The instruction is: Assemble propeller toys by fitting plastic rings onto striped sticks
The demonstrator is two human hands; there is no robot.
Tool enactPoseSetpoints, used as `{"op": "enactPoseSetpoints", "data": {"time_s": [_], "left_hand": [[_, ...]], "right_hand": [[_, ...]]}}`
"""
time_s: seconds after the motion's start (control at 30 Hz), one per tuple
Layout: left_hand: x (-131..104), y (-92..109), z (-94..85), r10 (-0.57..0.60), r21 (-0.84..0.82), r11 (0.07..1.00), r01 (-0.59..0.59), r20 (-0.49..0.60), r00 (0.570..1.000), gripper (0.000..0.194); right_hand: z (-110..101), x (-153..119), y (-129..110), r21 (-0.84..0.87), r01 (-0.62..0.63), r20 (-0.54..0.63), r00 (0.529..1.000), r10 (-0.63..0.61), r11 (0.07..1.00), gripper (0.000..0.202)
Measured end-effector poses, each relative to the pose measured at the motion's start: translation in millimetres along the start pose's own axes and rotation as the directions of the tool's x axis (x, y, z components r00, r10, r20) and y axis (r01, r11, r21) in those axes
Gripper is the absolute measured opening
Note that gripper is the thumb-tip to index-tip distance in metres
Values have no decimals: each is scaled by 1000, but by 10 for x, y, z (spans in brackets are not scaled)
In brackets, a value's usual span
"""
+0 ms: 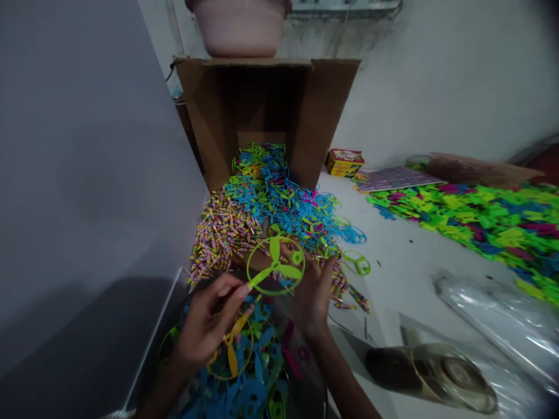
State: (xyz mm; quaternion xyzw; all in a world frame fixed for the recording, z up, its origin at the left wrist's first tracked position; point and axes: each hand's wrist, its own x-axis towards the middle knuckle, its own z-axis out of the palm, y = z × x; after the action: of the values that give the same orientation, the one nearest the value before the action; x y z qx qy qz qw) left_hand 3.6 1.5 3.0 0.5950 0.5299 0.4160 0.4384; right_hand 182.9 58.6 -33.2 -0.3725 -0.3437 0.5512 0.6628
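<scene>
My left hand (209, 323) pinches the rim of a lime-green propeller ring (275, 265) between thumb and fingers. Behind the ring's right side is my right hand (311, 291), its thumb raised apart from the fingers; the fingers are partly hidden by the ring, so their hold is unclear. A small green piece (297, 257) shows near those fingertips. Below my left hand lies an orange propeller ring (232, 346), over a container of blue and green pieces (251, 396). Many striped sticks (222, 233) are heaped beyond, beside a pile of blue and green rings (283, 198).
An open cardboard box (323, 116) stands at the back, with a pink basin (242, 29) on top. To the right are a small yellow-red box (345, 163), a heap of colourful pieces (480, 221), clear plastic bags (493, 326) and a transparent bottle (432, 375).
</scene>
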Motion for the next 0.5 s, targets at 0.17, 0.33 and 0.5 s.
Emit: {"op": "enactPoseSetpoints", "data": {"time_s": [0.17, 0.33, 0.5], "left_hand": [[270, -61, -405, 229, 574, 802, -164, -42, 973, 34], [1100, -265, -36, 20, 826, 538, -169, 188, 982, 26], [1808, -517, 431, -105, 852, 470, -231, 314, 944, 22]], "right_hand": [[-784, 848, 302, -888, 158, 42, 963, -265, 433, 39], [-1067, 1172, 650, -963, 130, 93, 983, -160, 237, 19], [-1075, 1150, 659, -944, 211, 156, 963, -218, 254, 10]]}}
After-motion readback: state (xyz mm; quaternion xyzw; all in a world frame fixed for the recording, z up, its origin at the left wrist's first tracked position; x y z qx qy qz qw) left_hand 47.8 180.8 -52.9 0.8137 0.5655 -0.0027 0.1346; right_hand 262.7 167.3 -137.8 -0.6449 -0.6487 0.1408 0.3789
